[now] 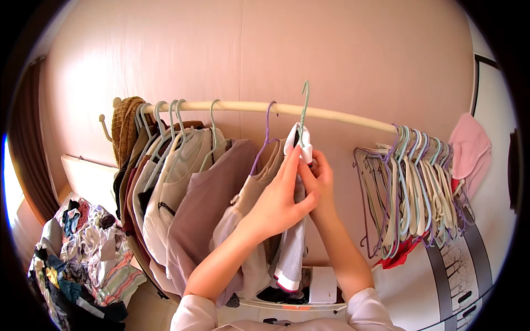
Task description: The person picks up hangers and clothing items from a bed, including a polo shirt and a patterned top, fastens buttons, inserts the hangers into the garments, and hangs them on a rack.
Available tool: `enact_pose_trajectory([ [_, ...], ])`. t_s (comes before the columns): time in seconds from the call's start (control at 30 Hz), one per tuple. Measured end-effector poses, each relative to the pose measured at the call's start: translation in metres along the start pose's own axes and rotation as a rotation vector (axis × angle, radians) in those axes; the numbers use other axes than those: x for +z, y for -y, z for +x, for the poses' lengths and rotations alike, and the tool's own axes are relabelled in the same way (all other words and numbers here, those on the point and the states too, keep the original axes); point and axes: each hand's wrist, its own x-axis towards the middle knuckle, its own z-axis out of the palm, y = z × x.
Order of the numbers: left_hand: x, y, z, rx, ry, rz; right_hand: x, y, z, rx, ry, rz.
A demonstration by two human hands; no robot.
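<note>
A grey shirt with a white collar (296,135) hangs on a pale green hanger (305,105), whose hook rises above the rail. Below my hands its grey sleeve (292,248) ends in a white cuff with dark red trim. My left hand (284,196) and my right hand (320,185) meet at the front of the collar, fingers closed on the cloth just under it. The fingertips overlap, so exactly what each one pinches is partly hidden. Left of the shirt, a beige top hangs on a purple hanger (267,132).
A cream rail (342,117) runs across the wall. Several garments, including a mauve top (207,193), hang at its left; many bare hangers (411,187) crowd its right end beside a pink cloth (472,146). Clothes are heaped (94,248) at lower left. A white box (323,284) sits below.
</note>
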Motion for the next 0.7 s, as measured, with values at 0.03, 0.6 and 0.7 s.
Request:
enact_pose_trajectory([
  [0.03, -0.007, -0.003, 0.005, -0.016, 0.021, 0.093, 0.002, -0.005, 0.007, -0.004, 0.004, 0.000],
  [0.6, -0.055, 0.025, -0.031, -0.311, -0.044, 0.644, 0.030, -0.114, 0.022, -0.320, 0.390, -0.233],
  [0.7, -0.063, 0.028, -0.031, -0.295, -0.112, 0.650, 0.050, -0.128, 0.033, -0.343, 0.478, -0.199],
])
